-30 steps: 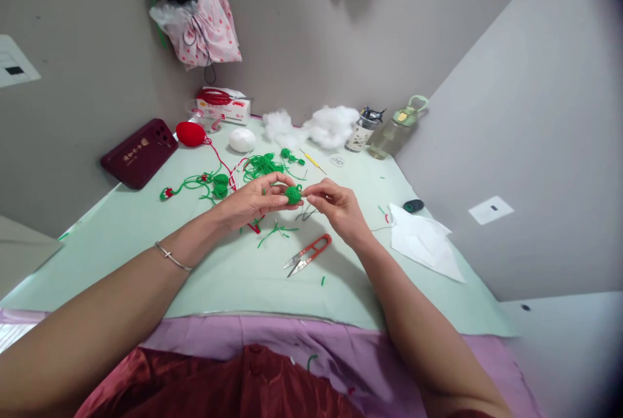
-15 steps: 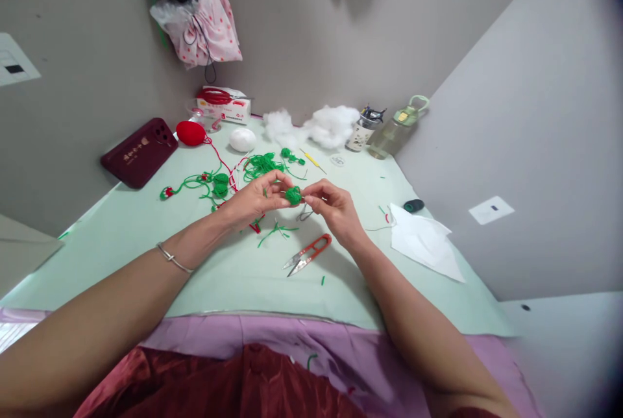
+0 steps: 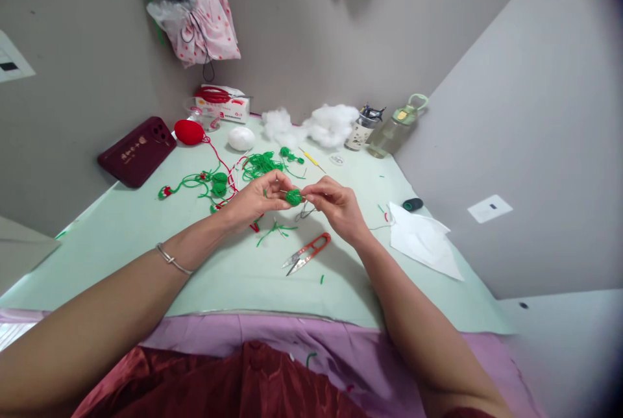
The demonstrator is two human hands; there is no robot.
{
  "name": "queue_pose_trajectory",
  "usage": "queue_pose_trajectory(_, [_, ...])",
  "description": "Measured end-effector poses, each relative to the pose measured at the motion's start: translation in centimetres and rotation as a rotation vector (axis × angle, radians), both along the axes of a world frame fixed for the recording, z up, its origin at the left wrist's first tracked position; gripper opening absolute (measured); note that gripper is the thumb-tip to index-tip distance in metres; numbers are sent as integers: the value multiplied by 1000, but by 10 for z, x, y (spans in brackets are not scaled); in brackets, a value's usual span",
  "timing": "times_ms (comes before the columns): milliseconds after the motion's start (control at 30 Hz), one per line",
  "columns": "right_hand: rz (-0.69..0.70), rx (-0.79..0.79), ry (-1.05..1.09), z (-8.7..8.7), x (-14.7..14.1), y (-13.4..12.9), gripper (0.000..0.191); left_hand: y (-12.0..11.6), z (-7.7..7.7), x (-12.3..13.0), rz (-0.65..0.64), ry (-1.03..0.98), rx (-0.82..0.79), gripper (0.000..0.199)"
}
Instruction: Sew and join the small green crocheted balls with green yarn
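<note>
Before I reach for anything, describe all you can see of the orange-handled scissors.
The scissors are a small spring-type pair: an orange-red looped handle with no finger rings, and two pointed, silvery blades that look like metal. They lie flat on the pale green tabletop, blades parted, tips towards the person and slightly left, handle end farther away and right. Neither the left hand nor the right hand touches them.

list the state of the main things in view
green crocheted piece, held by left hand
right hand, fingertips pinched together
snips, lying, blades apart
phone, back side showing
bottle, upright, lid on
cup, upright, holding items
red yarn ball, strand trailing
white stuffing, loose
</note>
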State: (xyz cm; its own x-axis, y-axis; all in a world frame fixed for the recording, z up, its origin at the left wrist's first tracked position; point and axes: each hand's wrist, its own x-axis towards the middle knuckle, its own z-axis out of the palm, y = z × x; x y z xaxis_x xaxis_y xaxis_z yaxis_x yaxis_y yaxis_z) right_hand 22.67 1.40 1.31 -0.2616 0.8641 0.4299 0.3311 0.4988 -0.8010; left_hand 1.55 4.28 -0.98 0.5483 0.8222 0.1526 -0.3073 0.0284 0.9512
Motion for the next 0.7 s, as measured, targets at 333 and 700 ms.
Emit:
queue_pose_trajectory(333, [-240,159,-206,-7,-22,-16,10,-8,10,6,131,105,76,29])
queue_pose_trajectory(700, [-214,337,-516,1,-22,-20,15,-11,1,15,189,168,189,34])
